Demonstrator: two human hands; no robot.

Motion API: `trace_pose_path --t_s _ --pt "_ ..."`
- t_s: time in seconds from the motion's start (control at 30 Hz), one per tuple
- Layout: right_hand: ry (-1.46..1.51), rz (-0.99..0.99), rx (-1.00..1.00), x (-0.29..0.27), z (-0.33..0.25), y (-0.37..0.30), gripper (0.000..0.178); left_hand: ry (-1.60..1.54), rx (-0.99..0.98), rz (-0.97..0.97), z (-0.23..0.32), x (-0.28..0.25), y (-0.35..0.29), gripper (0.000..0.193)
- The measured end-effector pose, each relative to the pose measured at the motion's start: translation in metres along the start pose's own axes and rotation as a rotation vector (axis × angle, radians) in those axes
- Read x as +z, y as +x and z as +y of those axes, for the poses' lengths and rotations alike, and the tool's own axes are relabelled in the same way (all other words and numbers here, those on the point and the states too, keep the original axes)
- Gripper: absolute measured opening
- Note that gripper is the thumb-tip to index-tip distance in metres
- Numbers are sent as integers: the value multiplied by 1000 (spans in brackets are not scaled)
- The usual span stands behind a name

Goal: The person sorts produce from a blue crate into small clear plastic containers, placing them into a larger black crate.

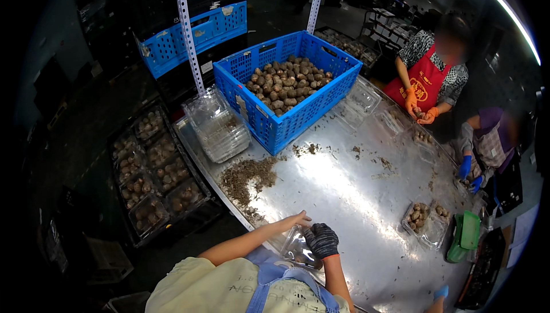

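Head view: at six o'clock, the left hand (295, 220) lies bare with its fingers stretched out flat over the rim of a clear plastic clamshell tray (298, 250) on the steel counter (349, 192); its grip is apart, resting on the tray rather than clamped; the right hand (321, 239), in a dark knit glove, sits just beside it at the tray's right edge with fingers curled together against the plastic, though whether that grip truly pinches the tray I cannot tell; the tray holds a few small brown tubers, partly hidden. At twelve o'clock stands a blue plastic crate (286, 121) heaped with brown tubers (288, 82); at ten o'clock, touching the crate's left side, a stack of empty clear trays (216, 126); a pile of brown husk debris (246, 176) lies between the crate and the hands. At four o'clock sit filled clear trays (421, 218) beside a green scale (465, 235); at two o'clock a co-worker's orange-gloved hands (418, 109); at three o'clock another's blue-gloved hands (470, 175).
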State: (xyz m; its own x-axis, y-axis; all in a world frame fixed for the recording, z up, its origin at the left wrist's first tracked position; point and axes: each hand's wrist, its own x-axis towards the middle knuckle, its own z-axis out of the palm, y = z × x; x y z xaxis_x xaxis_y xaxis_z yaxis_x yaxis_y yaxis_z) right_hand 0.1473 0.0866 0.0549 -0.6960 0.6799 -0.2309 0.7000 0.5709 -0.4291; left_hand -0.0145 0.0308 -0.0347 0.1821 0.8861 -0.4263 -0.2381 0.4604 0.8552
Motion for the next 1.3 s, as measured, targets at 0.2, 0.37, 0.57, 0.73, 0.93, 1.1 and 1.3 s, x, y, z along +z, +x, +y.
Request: trace_pose_path --t_s 0.2,0.37,0.57,0.73,0.93,1.1,1.3 --pt "-80 26 35 3 10 -9 47 -29 -61 -95 6 15 -4 74" --pt "-69 215 6 5 6 -26 45 64 36 -81 -16 25 -1 70" --pt "-48 365 -53 10 14 -40 35 -130 -46 81 -31 26 7 56" --pt "-15 429 -87 15 30 -46 28 22 144 73 -33 24 -4 33" --pt "18 620 -132 -9 40 -105 21 34 224 277 -26 36 -6 24" --pt "2 564 -226 -30 50 -111 16 -204 395 580 -11 37 -13 22" --pt "3 256 167 1 90 -110 27 58 165 554 -18 23 -34 30"
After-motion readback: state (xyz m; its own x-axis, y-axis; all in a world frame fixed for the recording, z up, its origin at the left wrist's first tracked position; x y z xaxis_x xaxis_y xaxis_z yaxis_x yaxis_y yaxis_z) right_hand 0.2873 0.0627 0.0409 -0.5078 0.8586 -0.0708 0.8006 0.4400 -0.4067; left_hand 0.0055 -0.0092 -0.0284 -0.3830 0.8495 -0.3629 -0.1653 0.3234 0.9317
